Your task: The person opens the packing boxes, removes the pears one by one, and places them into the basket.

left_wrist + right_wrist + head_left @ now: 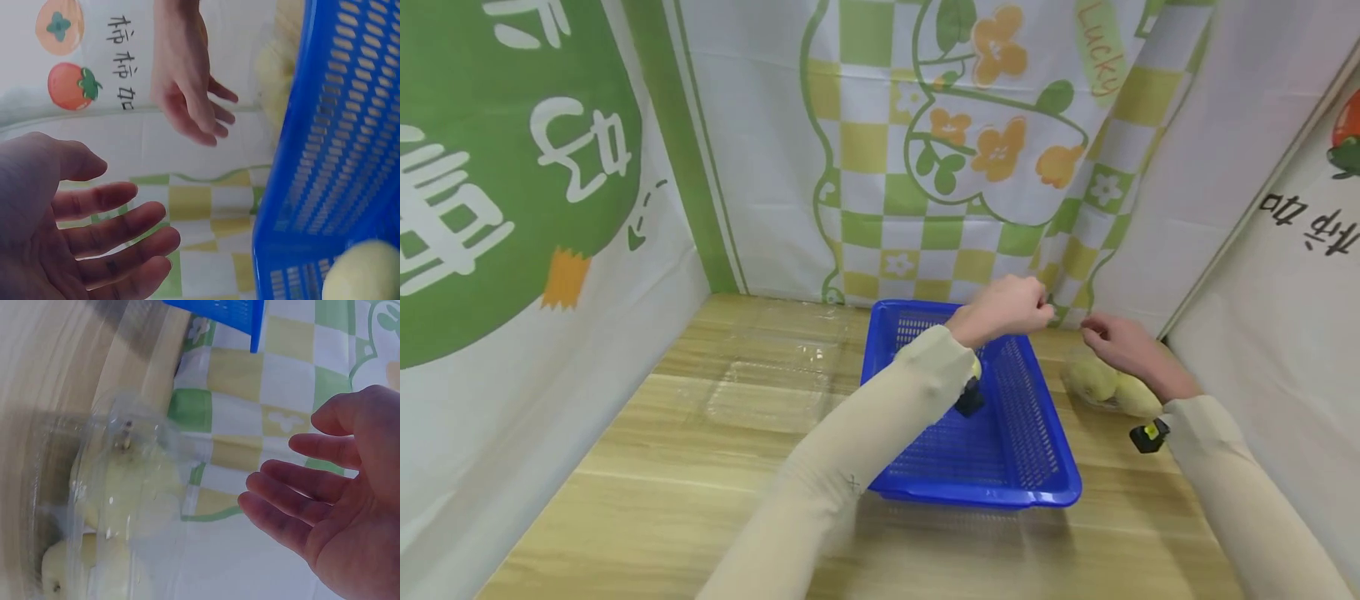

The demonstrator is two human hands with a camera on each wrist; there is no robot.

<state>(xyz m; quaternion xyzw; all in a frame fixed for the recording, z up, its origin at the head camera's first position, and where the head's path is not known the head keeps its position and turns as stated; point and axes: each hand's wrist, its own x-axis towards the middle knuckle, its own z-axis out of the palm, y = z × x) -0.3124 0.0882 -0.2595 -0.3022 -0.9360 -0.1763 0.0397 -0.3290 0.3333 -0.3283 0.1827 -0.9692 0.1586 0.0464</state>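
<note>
My left hand hovers over the far right part of a blue plastic basket, holding nothing. The left wrist view shows its fingers spread and loosely bent. Above a see-through plastic box to the basket's right, my right hand hangs in the air. Its fingers are relaxed, with nothing between them. Several round, pale yellow fruits with brown stem marks lie in that box. Another pale yellow fruit is inside the basket, mostly hidden behind my left sleeve in the head view.
A second see-through plastic box lies on the wooden table left of the basket. Printed cloth walls enclose the table at the back and on both sides.
</note>
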